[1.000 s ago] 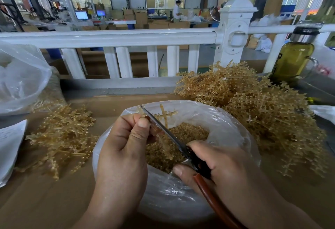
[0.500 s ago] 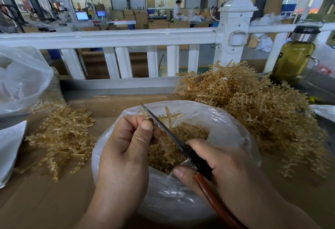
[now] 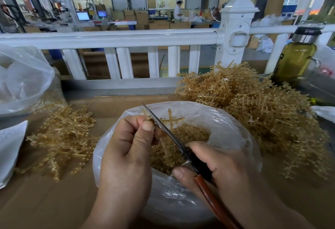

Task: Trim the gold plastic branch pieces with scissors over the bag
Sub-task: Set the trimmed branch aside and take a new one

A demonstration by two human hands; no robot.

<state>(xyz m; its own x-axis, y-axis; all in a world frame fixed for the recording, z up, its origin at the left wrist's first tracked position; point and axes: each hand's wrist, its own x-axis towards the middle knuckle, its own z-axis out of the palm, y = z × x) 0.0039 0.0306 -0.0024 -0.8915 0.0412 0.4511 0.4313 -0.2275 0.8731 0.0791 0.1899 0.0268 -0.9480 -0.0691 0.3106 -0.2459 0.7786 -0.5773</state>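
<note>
While left hand (image 3: 126, 156) pinches one branch (image 3: 171, 120), right hand (image 3: 226, 170) grips one scissors (image 3: 163, 129), over bag (image 3: 235, 138), two piles (image 3: 61, 138) (image 3: 262, 111)

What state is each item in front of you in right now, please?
left hand, pinching the gold branch piece over the bag.
right hand, gripping the scissors.
scissors, blades look closed, against the branch piece.
bag, mouth open, partly filled with gold trimmings.
bottle, upright, capped, holding yellow-green liquid.
</note>
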